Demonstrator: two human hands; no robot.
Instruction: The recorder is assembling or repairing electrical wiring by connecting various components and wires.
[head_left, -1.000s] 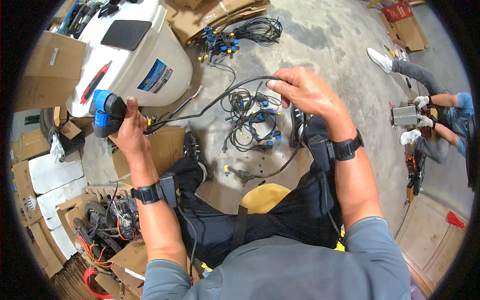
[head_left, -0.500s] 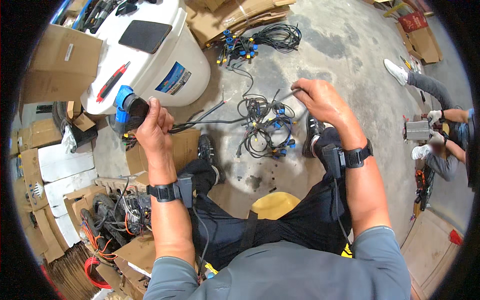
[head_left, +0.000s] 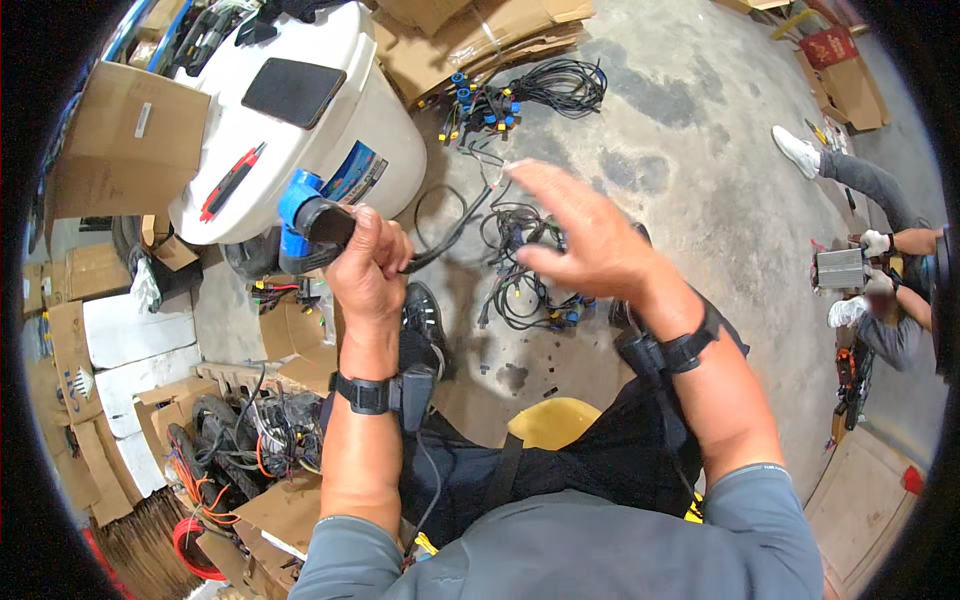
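My left hand [head_left: 370, 262] grips a black cable plug with a blue connector end [head_left: 300, 222], raised in front of the white tub [head_left: 390, 120]. The black cable [head_left: 448, 238] runs from that hand down toward a tangle of black harness wires with blue plugs [head_left: 525, 285] on the concrete floor. My right hand [head_left: 585, 235] hovers over that tangle with fingers spread and holds nothing. A second bundle of black cables with blue connectors [head_left: 530, 95] lies farther off. I sit on a yellow stool [head_left: 550, 420].
The white tub's lid carries a black tablet [head_left: 293, 90] and a red-handled tool [head_left: 232, 180]. Cardboard boxes [head_left: 125, 140] stand at left, flattened cardboard [head_left: 470, 40] beyond. A box of wire scraps [head_left: 240, 440] sits by my left knee. Another person [head_left: 880, 270] sits at right, holding a grey box.
My right hand has let go of the cable and now spreads open above the wire tangle. My left hand lifted the blue-ended plug closer and higher.
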